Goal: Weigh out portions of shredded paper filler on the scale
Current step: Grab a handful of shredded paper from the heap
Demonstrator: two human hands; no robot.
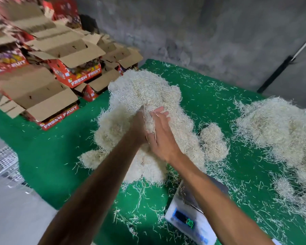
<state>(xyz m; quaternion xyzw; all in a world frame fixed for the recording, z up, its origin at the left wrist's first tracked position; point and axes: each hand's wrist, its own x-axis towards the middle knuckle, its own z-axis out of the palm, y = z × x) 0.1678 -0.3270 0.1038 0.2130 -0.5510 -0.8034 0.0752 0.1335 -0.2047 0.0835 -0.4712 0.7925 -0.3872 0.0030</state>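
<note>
A fruit-packing storeroom: stacked open cartons (64, 50) printed "FRESH FRUIT", heaps of shredded paper filler (145, 96) on a green-covered counter (51, 156), a digital scale (193, 218), bare concrete walls (201, 29).

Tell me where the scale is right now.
The scale sits low and right of centre on the green table cover, under the right forearm, just below the big paper filler pile.

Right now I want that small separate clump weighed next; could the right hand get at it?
Probably yes: the right hand lies on the big pile, and the small clump sits just beside it with nothing between.
</note>
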